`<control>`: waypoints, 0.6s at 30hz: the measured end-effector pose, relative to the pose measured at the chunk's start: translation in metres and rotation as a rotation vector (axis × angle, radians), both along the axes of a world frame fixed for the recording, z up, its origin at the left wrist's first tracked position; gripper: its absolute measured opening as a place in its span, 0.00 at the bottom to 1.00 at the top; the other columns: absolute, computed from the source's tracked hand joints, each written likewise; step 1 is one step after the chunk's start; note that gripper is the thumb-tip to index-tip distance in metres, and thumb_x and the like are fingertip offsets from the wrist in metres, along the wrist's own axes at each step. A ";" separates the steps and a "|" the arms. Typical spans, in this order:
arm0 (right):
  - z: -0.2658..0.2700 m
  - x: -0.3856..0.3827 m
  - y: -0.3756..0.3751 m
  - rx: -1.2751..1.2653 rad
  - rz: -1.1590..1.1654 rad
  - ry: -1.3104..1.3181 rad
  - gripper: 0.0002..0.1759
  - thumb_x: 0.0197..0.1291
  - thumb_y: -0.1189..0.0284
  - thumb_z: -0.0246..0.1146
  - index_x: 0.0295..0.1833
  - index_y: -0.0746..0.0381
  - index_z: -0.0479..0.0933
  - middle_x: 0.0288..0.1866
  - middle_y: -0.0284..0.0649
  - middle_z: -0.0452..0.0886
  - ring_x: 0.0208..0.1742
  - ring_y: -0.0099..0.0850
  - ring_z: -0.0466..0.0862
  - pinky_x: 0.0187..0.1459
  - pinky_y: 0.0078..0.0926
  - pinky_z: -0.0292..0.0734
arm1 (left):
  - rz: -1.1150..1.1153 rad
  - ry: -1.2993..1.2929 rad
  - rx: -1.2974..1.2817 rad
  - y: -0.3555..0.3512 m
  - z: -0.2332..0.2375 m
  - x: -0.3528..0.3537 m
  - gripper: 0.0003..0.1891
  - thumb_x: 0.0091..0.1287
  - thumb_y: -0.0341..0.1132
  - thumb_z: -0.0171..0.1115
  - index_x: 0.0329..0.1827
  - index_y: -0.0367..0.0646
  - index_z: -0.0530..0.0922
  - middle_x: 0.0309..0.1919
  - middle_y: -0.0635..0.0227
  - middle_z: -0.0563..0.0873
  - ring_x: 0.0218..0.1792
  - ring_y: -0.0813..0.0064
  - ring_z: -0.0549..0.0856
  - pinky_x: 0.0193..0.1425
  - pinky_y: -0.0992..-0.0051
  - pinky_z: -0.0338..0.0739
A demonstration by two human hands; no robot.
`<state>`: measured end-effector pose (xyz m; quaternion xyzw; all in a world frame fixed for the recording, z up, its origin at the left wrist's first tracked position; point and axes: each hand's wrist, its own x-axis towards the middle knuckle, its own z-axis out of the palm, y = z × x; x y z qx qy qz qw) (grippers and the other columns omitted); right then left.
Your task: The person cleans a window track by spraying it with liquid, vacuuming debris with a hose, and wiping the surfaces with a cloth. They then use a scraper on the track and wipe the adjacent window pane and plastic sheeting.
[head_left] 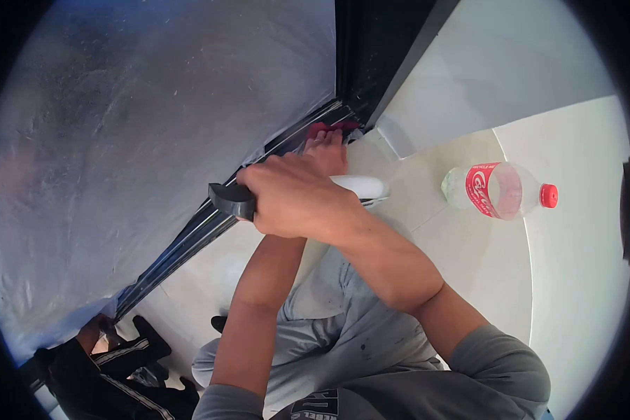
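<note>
My right hand (294, 196) is closed around a spray bottle with a black nozzle (231, 199) pointing left at the frame; its white body (362, 186) shows behind my fingers. My left hand (325, 148) reaches further along the black window track (189, 238) and presses a red cloth (325, 129) into the corner where the track meets the dark frame. A large hazy glass pane (154, 140) fills the left side of the view.
A clear plastic soda bottle (497, 190) with a red label and red cap lies on its side on the white tiled floor (574, 280). My grey trousers are below. Another person's dark glove and sleeve (112, 378) sit at the lower left.
</note>
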<state>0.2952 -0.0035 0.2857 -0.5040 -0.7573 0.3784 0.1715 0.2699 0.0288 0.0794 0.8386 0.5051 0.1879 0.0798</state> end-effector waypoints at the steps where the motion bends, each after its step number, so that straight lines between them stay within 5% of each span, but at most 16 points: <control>1: 0.000 -0.001 0.001 0.034 -0.010 0.019 0.10 0.47 0.71 0.70 0.34 0.67 0.85 0.31 0.53 0.87 0.40 0.51 0.89 0.45 0.44 0.84 | -0.014 0.058 0.020 0.005 -0.002 0.004 0.18 0.62 0.34 0.63 0.55 0.41 0.82 0.43 0.58 0.89 0.46 0.59 0.88 0.55 0.59 0.79; 6: -0.005 -0.002 0.006 0.054 -0.009 0.032 0.10 0.47 0.71 0.70 0.34 0.67 0.85 0.31 0.54 0.86 0.39 0.51 0.89 0.44 0.44 0.83 | -0.055 -0.037 0.021 0.010 -0.004 0.007 0.16 0.62 0.35 0.63 0.52 0.40 0.82 0.39 0.60 0.89 0.41 0.60 0.88 0.51 0.60 0.79; 9: -0.004 -0.002 0.005 0.068 0.003 -0.004 0.11 0.48 0.71 0.71 0.35 0.66 0.85 0.32 0.54 0.87 0.39 0.51 0.89 0.45 0.44 0.83 | -0.083 -0.130 -0.029 -0.008 0.044 -0.029 0.15 0.64 0.35 0.64 0.51 0.37 0.81 0.38 0.58 0.89 0.40 0.56 0.88 0.49 0.57 0.78; 11: 0.003 0.001 0.005 0.013 0.028 -0.038 0.12 0.48 0.72 0.69 0.39 0.65 0.85 0.34 0.53 0.87 0.41 0.52 0.89 0.47 0.45 0.82 | -0.092 -0.160 -0.099 -0.027 0.057 -0.069 0.16 0.66 0.36 0.63 0.53 0.38 0.80 0.40 0.56 0.88 0.43 0.56 0.87 0.52 0.55 0.77; 14: 0.009 -0.001 0.007 -0.103 0.073 -0.032 0.16 0.49 0.74 0.66 0.46 0.62 0.85 0.38 0.52 0.88 0.44 0.52 0.88 0.51 0.48 0.80 | -0.081 -0.192 -0.204 -0.051 0.014 -0.162 0.17 0.68 0.39 0.62 0.58 0.43 0.78 0.50 0.55 0.86 0.54 0.59 0.85 0.62 0.54 0.73; 16: 0.008 -0.002 0.005 -0.105 0.070 0.003 0.16 0.49 0.73 0.66 0.46 0.62 0.85 0.38 0.52 0.88 0.44 0.52 0.88 0.51 0.48 0.80 | -0.044 -0.010 -0.211 -0.070 0.005 -0.239 0.18 0.68 0.39 0.62 0.58 0.43 0.78 0.49 0.54 0.87 0.53 0.57 0.86 0.63 0.54 0.74; 18: 0.001 -0.004 0.003 -0.079 0.065 0.007 0.16 0.50 0.73 0.66 0.46 0.62 0.85 0.37 0.52 0.87 0.44 0.51 0.88 0.50 0.48 0.80 | 0.094 0.167 -0.198 -0.091 0.014 -0.302 0.16 0.67 0.37 0.62 0.54 0.38 0.81 0.39 0.54 0.89 0.41 0.50 0.88 0.55 0.55 0.78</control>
